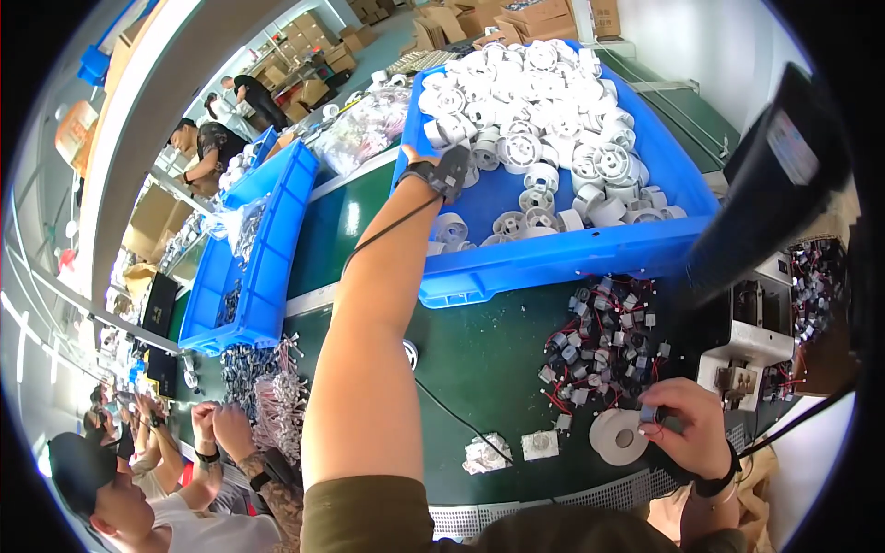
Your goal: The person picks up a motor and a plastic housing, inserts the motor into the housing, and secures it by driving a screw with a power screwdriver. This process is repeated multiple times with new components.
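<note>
My left arm stretches forward over the rim of a large blue bin (562, 249). My left hand (437, 166), with a black device strapped on its wrist and back, is among white round plastic housings (519, 149) heaped in the bin; its fingers are mostly hidden. At the lower right, my right hand (693, 429) is closed on a small grey component with red wires (649, 414). That hand is beside a white ring-shaped roll (616, 437) lying on the green table. A pile of similar grey wired components (604, 346) lies just beyond it.
Two small white pieces, a flat square (540, 445) and a crumpled one (487, 453), lie near the front edge. A narrower blue bin (263, 267) stands left, with bundled wires (279, 410) below it. A white machine (751, 332) and dark chute (774, 175) are right. Co-workers sit left.
</note>
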`<action>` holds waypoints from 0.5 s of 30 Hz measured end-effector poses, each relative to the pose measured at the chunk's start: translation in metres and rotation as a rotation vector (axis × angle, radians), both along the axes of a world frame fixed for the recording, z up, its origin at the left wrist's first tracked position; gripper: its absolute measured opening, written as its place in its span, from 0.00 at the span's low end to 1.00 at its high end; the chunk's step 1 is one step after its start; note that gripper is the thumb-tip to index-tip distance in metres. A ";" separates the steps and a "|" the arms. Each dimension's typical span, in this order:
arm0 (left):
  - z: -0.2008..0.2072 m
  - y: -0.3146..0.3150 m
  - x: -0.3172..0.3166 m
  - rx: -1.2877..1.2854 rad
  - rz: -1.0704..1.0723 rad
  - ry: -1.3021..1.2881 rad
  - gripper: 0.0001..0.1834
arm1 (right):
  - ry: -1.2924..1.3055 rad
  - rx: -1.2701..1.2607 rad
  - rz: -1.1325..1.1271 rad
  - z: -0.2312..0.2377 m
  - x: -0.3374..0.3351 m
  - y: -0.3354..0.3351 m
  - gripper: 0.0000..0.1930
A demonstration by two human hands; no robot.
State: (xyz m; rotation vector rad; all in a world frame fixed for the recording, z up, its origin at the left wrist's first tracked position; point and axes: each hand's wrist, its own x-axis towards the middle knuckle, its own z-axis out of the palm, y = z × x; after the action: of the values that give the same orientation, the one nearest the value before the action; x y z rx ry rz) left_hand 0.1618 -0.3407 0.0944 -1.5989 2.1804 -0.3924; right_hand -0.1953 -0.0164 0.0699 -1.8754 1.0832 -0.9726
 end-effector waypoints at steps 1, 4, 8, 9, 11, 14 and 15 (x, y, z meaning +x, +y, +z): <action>0.002 0.002 -0.001 0.000 -0.003 0.030 0.29 | -0.011 0.006 -0.003 -0.003 0.000 0.000 0.16; 0.025 0.021 -0.005 -0.232 -0.133 0.067 0.24 | 0.022 -0.028 0.049 0.000 0.000 0.005 0.16; 0.076 0.097 -0.027 -0.299 -0.349 0.837 0.21 | -0.089 0.018 -0.002 -0.003 -0.003 0.018 0.15; 0.087 0.129 -0.040 -0.330 -0.375 0.924 0.20 | -0.198 0.061 -0.056 -0.003 -0.004 0.022 0.15; 0.098 0.191 -0.062 -0.408 -0.539 0.964 0.22 | -0.275 0.042 -0.105 -0.008 -0.010 0.029 0.14; 0.105 0.276 -0.083 -0.493 -0.736 0.900 0.30 | -0.262 0.011 -0.170 -0.011 -0.013 0.032 0.16; 0.102 0.298 -0.088 -0.467 -0.750 0.866 0.33 | -0.242 0.033 -0.196 -0.006 -0.009 0.034 0.15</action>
State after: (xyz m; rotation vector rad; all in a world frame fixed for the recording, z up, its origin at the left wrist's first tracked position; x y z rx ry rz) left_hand 0.0741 -0.0424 0.1968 -1.1820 3.5833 -0.5016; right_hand -0.2047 0.0177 0.0642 -1.5980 1.1416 -1.2496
